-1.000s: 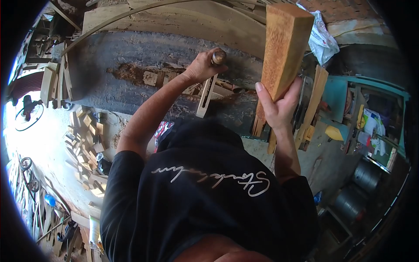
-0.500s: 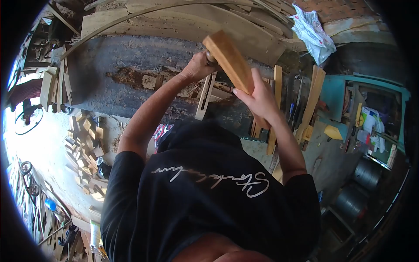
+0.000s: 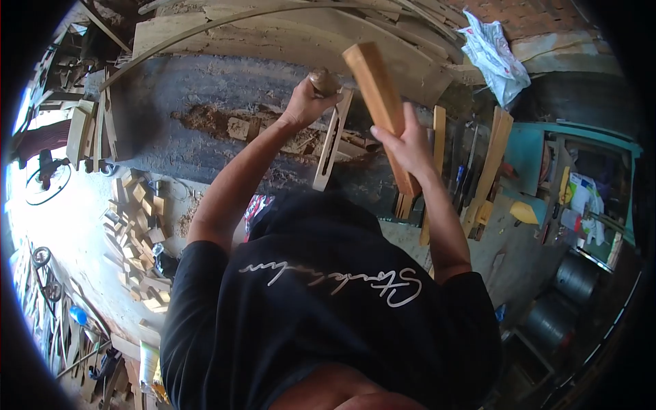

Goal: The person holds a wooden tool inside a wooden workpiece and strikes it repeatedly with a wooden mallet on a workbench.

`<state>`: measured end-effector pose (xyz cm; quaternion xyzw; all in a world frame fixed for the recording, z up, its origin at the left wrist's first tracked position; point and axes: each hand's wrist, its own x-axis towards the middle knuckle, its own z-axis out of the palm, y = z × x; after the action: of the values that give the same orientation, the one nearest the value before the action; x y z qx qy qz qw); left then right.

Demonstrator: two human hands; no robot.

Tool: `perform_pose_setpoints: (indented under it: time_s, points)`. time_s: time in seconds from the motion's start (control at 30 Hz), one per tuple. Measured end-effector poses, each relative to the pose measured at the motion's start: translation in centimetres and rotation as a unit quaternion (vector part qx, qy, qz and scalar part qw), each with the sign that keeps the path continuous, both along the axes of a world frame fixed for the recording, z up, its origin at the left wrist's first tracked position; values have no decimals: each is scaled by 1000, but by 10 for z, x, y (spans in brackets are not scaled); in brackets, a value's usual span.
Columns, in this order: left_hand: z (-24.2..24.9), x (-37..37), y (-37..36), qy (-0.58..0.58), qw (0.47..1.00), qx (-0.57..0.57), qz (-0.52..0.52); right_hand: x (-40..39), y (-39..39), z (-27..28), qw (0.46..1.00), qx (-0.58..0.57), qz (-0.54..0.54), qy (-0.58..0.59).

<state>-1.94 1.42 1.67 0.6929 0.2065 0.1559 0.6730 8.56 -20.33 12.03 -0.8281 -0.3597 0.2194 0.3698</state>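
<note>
My left hand (image 3: 306, 106) is closed around a chisel (image 3: 324, 82). Its round handle end points up, and most of its blade is hidden. Beneath it lies a pale wooden strip (image 3: 333, 140) with a long slot cut along it, slanting over the dark workbench (image 3: 219, 82). A thick, squared wooden bar (image 3: 377, 89) is gripped by my right hand (image 3: 408, 143), its far end raised to the right of the chisel and apart from it.
Wood chips (image 3: 201, 121) and a small wood block (image 3: 239, 129) fill a hollow in the bench. Long boards (image 3: 273, 37) lie along its far side. Wooden offcuts (image 3: 140, 225) are heaped on the floor at left. Hand tools (image 3: 465, 160) and more strips lie at right, near a plastic bag (image 3: 495, 58).
The wooden bar has swung away from the chisel handle, to the right and more upright. The chisel's handle end now shows. My left hand has shifted slightly left.
</note>
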Motion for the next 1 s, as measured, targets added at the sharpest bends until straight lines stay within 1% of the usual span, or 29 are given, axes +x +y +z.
perform_pose_setpoints:
  time_s: [0.03,0.1,0.23,0.3,0.4,0.5,0.67,0.73,0.9,1.0]
  points:
    - [5,-4,-2,-12,1000,-3,-8,-1,-1,0,1000,14,-16,-20]
    - [7,-7,-3,-39,999,-10,-18,0,-6,-3,999,14,-33,11]
    - [11,-12,-3,-36,998,-2,-46,-4,-15,-1,999,18,-29,16]
    - [15,-14,-6,-17,996,13,-83,-8,-20,0,999,17,-29,12]
    - [10,-15,-8,0,994,24,-111,-14,-24,6,999,17,-31,16]
    - [8,-15,-10,10,992,44,-119,-19,-26,9,999,22,-32,23]
    - [8,-14,-13,9,992,45,-121,-20,-27,14,999,24,-31,30]
    - [9,-13,-15,16,991,47,-122,-20,-26,14,999,35,-25,6]
    - [8,-9,-16,12,988,94,-121,-21,-25,21,999,44,-23,-5]
    - [10,-7,-18,14,990,83,-115,-20,-25,22,998,52,-23,-13]
